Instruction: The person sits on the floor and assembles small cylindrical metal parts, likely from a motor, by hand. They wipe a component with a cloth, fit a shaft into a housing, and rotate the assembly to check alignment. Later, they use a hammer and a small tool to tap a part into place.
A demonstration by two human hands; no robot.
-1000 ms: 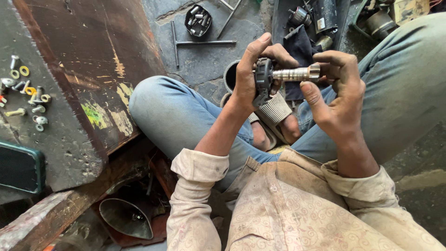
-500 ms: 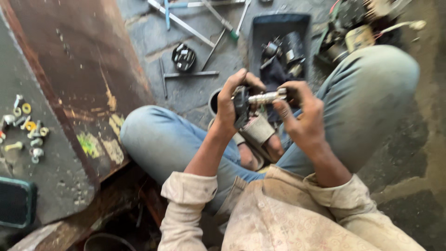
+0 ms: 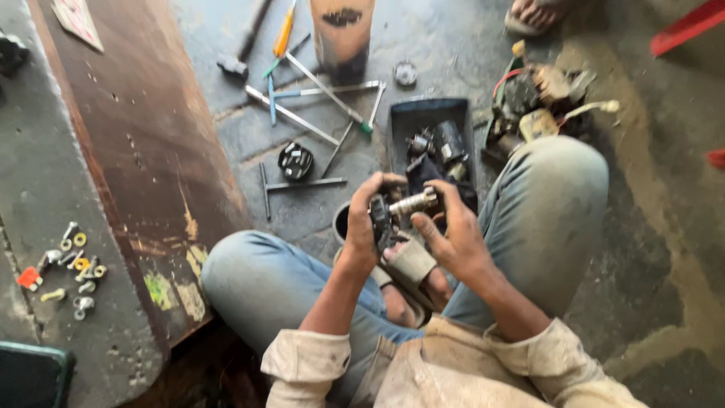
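Hands meet over the lap of a person sitting cross-legged on the concrete floor (image 3: 649, 227). Left hand (image 3: 368, 219) is wrapped round the dark, disc-shaped end of a small greasy metal motor part w/ a pale ribbed shaft (image 3: 400, 208); right hand (image 3: 453, 238) grips the shaft end, fingers curled on it, thumb pointing toward the left hand. Part sits between both palms, held clear of the floor, just above the sandalled foot (image 3: 411, 264).

Just beyond the hands: dark rectangular plastic tray (image 3: 400, 121) w/ black motor pieces inside. Right of the tray, past the right knee, a heap of wired electrical parts, red and cream (image 3: 540, 98). Beyond the left hand, on the floor: small round black toothed component (image 3: 296, 161), long grey metal T-bar (image 3: 302, 185), a scatter of thin steel rods and blue-handled tools (image 3: 317, 94), an orange-handled screwdriver (image 3: 284, 32), a hammer (image 3: 242, 45) and a grimy orange-black cylinder standing upright (image 3: 342, 30). Partly hidden under the left wrist, a dark round cup or tin (image 3: 341, 221); can't tell which.

Well left of the left hand, a rusty brown metal sheet (image 3: 136, 136), and past it a grey slab w/ a cluster of small bolts, nuts and yellow washers (image 3: 72, 264). Someone else's bare foot (image 3: 536, 11) shows far beyond the right hand.
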